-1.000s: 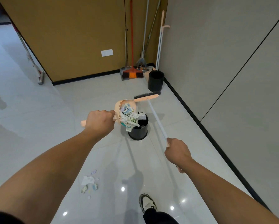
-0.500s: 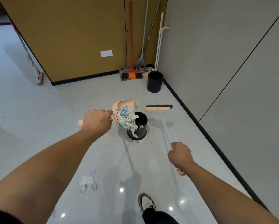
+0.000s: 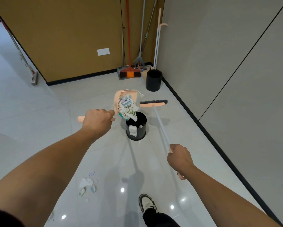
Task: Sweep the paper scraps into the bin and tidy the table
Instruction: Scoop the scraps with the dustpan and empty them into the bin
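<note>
Since half a second ago, more of the paper scraps [image 3: 127, 108] have slid toward the dustpan's lower edge, and one white piece now hangs on the outside wall of the near black bin [image 3: 136, 126]; the broom [image 3: 153, 103] head has drifted slightly left, closer to the pan. Left hand [image 3: 97, 120] is curled tight round the peach handle of the dustpan [image 3: 121, 95], holding it tipped steeply above the bin so the heap of white, blue and green scraps spills from its mouth toward the bin's opening. A few pieces already lie inside the bin. Right hand [image 3: 180, 158] grips the pale broom shaft near its peach end, fingers wrapped fully round it, with the dark bristled head hovering just right of the dustpan and beyond the bin.

A small cluster of leftover scraps [image 3: 87, 185] lies on the glossy tiled floor near the left forearm, well apart from the bin. A shoe [image 3: 147, 203] shows at the bottom edge. Against the far brown wall stand a second black bin [image 3: 153, 80], an orange-handled broom with dustpan [image 3: 129, 73], and several other long-handled tools. A white wall plate [image 3: 103, 51] sits on the brown panel; no writing or brand can be read anywhere
</note>
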`<state>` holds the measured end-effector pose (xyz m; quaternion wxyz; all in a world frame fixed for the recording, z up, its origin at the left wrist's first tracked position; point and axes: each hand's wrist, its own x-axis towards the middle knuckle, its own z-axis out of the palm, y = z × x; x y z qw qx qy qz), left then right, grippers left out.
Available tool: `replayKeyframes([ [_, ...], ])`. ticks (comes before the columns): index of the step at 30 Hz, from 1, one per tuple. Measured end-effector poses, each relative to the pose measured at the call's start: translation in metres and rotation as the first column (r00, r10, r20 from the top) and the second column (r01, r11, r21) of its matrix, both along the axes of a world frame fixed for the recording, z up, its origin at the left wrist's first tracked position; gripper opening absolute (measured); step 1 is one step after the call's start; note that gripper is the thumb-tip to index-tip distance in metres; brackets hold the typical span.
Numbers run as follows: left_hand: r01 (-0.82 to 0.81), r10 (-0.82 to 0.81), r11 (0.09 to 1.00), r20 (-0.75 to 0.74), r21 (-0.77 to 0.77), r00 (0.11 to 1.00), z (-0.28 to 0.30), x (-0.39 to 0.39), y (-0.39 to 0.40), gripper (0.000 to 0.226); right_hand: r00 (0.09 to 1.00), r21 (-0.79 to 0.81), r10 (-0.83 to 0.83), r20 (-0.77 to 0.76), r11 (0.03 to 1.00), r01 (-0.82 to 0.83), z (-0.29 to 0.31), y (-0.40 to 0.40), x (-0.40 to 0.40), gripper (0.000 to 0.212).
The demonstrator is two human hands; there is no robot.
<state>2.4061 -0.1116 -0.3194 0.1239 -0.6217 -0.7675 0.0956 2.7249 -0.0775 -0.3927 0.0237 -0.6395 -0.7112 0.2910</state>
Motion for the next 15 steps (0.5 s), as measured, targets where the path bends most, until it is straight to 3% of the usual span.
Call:
replayKeyframes([
  [4,-0.046,0.045,0.998,0.029,0.039,0.999,-0.007,0.006,0.005,0.015,1.0,-0.019,-0.025,0.001,1.0,0.025,-0.006,0.002,0.004,0.023],
  [8,0.039,-0.041,0.997,-0.027,-0.068,0.999,-0.022,0.012,0.008,0.022,0.999,-0.028,-0.045,-0.003,0.999,0.045,-0.009,0.006,0.01,0.025],
  [15,0.058,-0.065,0.993,-0.059,-0.104,0.996,-0.041,0.016,0.006,0.023,0.999,-0.02,-0.036,0.016,0.999,0.037,-0.013,0.011,0.014,0.029],
])
